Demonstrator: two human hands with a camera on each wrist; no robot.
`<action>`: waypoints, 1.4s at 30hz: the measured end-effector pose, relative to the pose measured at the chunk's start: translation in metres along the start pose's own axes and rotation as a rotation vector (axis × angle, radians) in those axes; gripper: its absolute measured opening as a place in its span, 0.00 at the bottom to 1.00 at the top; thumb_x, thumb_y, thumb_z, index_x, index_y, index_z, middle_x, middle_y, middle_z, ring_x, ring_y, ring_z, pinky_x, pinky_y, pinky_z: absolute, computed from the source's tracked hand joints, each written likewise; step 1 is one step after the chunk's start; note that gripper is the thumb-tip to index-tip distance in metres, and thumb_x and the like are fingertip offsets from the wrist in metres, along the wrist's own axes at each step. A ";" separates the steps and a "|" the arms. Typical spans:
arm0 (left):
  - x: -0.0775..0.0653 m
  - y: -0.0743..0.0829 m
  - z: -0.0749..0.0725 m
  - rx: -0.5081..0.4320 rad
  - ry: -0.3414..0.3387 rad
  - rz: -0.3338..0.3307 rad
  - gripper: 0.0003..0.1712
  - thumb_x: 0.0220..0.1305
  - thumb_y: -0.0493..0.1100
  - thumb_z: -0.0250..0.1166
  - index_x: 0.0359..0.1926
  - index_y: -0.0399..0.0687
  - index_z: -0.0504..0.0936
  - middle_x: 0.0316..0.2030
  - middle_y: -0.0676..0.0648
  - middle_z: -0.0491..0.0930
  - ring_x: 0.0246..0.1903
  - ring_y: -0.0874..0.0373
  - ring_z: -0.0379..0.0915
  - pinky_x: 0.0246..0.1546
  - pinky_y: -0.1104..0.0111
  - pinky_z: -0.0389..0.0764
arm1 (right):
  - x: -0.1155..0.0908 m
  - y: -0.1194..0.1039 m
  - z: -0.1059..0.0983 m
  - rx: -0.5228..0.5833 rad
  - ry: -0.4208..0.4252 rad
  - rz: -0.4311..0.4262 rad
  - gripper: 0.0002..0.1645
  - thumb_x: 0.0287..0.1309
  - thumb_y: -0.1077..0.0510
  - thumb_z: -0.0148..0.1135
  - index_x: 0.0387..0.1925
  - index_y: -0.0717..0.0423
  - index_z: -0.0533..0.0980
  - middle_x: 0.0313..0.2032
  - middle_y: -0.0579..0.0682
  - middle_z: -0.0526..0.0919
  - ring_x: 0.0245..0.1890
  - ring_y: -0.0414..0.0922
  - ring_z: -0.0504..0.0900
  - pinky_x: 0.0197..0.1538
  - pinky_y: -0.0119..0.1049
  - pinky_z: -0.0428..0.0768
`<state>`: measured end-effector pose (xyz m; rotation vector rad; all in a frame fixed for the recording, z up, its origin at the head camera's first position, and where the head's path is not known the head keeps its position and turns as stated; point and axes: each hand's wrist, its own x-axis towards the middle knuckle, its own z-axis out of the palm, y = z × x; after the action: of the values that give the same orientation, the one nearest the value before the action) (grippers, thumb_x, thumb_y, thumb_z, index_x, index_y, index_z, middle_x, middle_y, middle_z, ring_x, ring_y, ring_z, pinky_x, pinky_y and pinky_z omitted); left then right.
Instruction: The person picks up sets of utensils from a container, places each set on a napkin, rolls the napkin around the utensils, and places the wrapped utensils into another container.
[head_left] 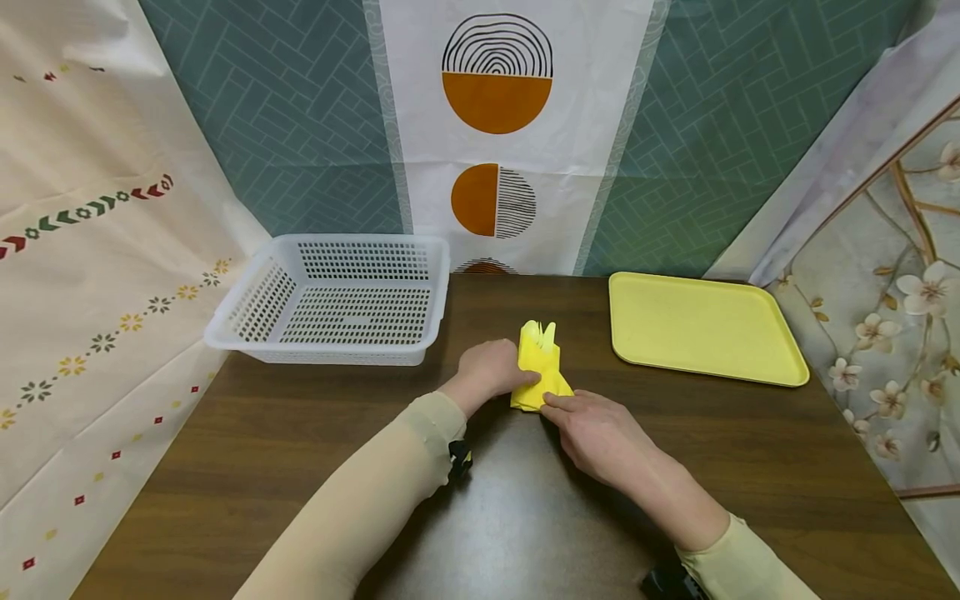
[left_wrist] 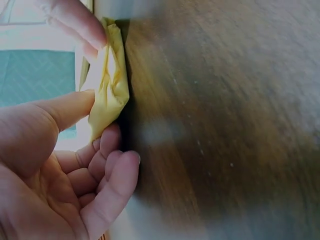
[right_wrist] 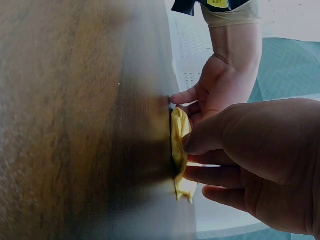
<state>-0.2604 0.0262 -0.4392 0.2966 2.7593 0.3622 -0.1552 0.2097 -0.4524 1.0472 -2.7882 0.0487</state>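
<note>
A folded yellow napkin [head_left: 538, 362] lies on the brown table in front of me, its creased near edge showing in both wrist views. Pale cutlery [head_left: 545, 337] sticks out of its far end; the lower parts are hidden inside the folds. From the left, my left hand [head_left: 491, 367] holds the napkin, thumb on top and fingertips at its near corner. At the near right corner, my right hand [head_left: 600, 429] pinches the fold between thumb and fingers. In the right wrist view, the right thumb [right_wrist: 200, 137] touches the napkin's near edge.
A white perforated plastic basket [head_left: 352, 354] stands at the back left of the table. At the back right lies a yellow rectangular tray [head_left: 697, 325]. Patterned cloths hang behind the table [head_left: 262, 433] and along both sides.
</note>
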 end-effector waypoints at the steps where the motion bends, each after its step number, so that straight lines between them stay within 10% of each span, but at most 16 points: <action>1: 0.000 0.000 -0.001 -0.019 -0.011 -0.005 0.28 0.60 0.69 0.66 0.40 0.49 0.81 0.29 0.52 0.80 0.23 0.56 0.79 0.26 0.62 0.76 | 0.000 0.000 0.000 0.000 -0.002 0.001 0.26 0.56 0.62 0.68 0.58 0.53 0.81 0.58 0.50 0.82 0.56 0.47 0.82 0.61 0.46 0.75; 42: 0.008 -0.005 0.002 -0.259 -0.076 0.049 0.17 0.61 0.56 0.72 0.31 0.48 0.83 0.21 0.50 0.79 0.18 0.57 0.76 0.23 0.68 0.76 | 0.002 0.000 -0.002 0.024 -0.031 0.018 0.26 0.56 0.62 0.69 0.59 0.52 0.81 0.59 0.50 0.82 0.57 0.48 0.82 0.61 0.47 0.75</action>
<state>-0.2680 0.0236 -0.4448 0.3050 2.5966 0.6986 -0.1560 0.2086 -0.4501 1.0366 -2.8323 0.0681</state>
